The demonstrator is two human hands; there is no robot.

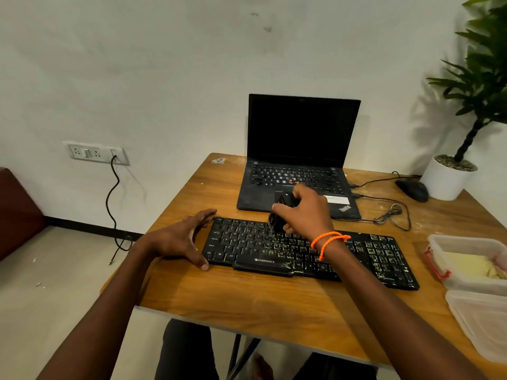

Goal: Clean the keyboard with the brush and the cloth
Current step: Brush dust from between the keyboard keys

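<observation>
**Brushing the top rows, keyboard braced**

Right hand point(304, 212) curled round a small dark brush point(279, 215), bristles down on the upper key rows near the middle of the keyboard point(310, 253); held upright like that, probably to dig into the gaps between keys. Left hand point(183, 239) spread, fingers straight, thumb against the near left corner and fingertips at the far left corner: holding nothing, apparently bracing the board against sliding under the strokes. Pale grime thick over the middle and right-hand keys, left-hand keys looking cleaner, so brushing judged well short of done. No cloth clearly in sight; something pale in the open tub point(466, 259) at the right edge, impossible to say what.

Counted on the worktop point(219, 292): one keyboard, one brush, one laptop point(301, 160) just behind the keyboard with its screen dark, one mouse point(413, 190) far right, two clear plastic tubs, one white plant pot point(445, 182). Two orange bands point(329, 239) on the right wrist.
</observation>
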